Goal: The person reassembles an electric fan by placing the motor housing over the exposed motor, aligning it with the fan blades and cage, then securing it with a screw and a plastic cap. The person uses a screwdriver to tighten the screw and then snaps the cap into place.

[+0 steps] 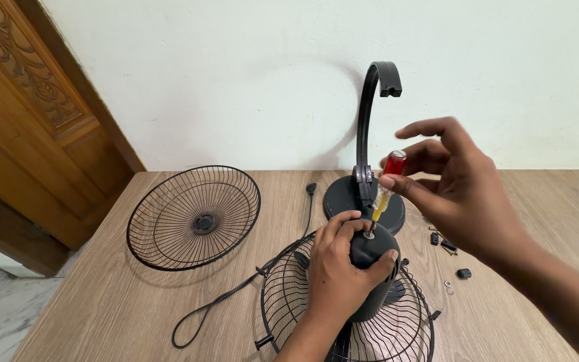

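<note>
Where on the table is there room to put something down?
Bare wood lies left of the cord, below the loose grille, and at the far right corner. It is crowded around both hands, the stand base and the small parts.

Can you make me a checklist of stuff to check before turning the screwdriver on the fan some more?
1. Screwdriver tip sits in the top of the black motor housing: ok, though the screw itself is hidden.
2. Right hand pinches the red handle with its fingertips: ok.
3. Left hand grips the housing to steady it: ok.
4. Screwdriver stands close to upright: ok.
5. Small loose parts lie on the wooden table to the right, away from the edge: ok.
6. Power cord is unplugged: cannot tell, one end is out of sight.
</note>
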